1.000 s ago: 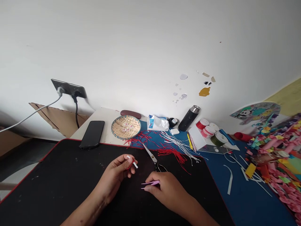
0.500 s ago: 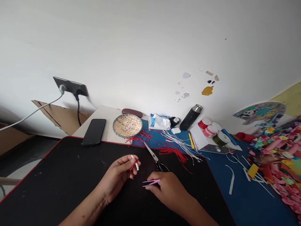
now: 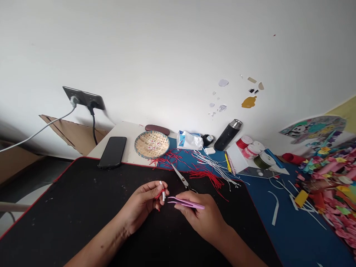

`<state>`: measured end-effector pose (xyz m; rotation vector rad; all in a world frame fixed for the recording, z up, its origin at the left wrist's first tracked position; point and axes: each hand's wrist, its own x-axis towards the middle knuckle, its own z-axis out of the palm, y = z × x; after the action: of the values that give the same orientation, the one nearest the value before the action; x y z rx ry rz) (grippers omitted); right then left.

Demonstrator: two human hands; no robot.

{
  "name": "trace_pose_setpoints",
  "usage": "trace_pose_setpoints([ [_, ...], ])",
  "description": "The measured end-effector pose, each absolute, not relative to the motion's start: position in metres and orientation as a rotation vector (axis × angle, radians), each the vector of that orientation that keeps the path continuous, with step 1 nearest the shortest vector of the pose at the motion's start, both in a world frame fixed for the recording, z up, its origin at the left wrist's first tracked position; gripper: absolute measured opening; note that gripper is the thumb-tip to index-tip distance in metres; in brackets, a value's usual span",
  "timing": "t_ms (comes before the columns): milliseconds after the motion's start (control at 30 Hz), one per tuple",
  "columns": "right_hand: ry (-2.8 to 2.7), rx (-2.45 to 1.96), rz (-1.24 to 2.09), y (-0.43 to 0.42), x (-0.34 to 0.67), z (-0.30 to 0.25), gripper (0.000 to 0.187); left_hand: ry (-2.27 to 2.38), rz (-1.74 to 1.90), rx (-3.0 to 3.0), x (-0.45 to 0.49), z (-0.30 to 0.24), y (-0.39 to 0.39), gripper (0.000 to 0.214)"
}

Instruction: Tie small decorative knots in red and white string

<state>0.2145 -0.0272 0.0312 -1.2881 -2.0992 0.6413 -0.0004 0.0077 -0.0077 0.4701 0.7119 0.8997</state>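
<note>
White stick (image 3: 164, 195), crossed by red cord (image 3: 162, 190): I find it at the fingertips of the left hand. Proceeding from the left, I record a black phone (image 3: 112, 152) at the far edge of the black mat (image 3: 83, 207). The left hand (image 3: 145, 200) pinches the stick between thumb and fingers, its ends projecting above and below the thumb tip. Just right of it, not touching, I note the parted tips of pink tweezers (image 3: 190, 204). Scissors (image 3: 181, 177) lie beyond them. The right hand (image 3: 205, 214) grasps the tweezers' rear portion.
</note>
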Motion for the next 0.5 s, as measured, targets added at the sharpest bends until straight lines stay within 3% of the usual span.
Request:
trace_pose_setpoints([
  [500,-2.167,-1.187,0.609,-0.0255,0.2099,0.0395,0.023,0.714,0.848,0.318,0.0024,-0.0098,0.0074,0.032],
])
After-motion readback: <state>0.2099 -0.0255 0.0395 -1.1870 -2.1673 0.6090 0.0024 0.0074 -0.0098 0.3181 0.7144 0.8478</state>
